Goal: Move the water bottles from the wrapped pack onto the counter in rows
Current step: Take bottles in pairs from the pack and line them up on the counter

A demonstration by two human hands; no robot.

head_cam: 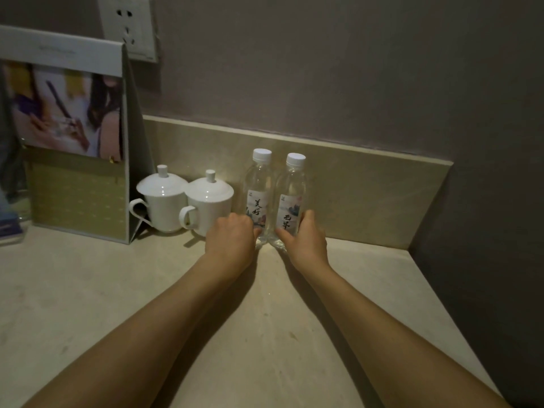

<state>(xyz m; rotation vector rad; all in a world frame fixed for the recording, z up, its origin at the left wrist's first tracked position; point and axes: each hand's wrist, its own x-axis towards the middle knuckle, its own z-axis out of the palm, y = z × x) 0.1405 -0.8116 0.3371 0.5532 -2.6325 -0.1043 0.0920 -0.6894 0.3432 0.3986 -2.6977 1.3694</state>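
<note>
The left hand point(231, 235) and right hand point(306, 238) hide both bottles' bases. The standing card point(69, 136) is cut off at the left edge, its photo blurred.

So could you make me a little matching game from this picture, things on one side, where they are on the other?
Things:
1. left bottle
2. right bottle
3. lidded cups
4. socket

Places:
A. on the wall, top left
B. gripped low by the right hand
C. between the card stand and the bottles
D. held low by the left hand

Pairs: 1-D, 2-B, 3-C, 4-A
</note>
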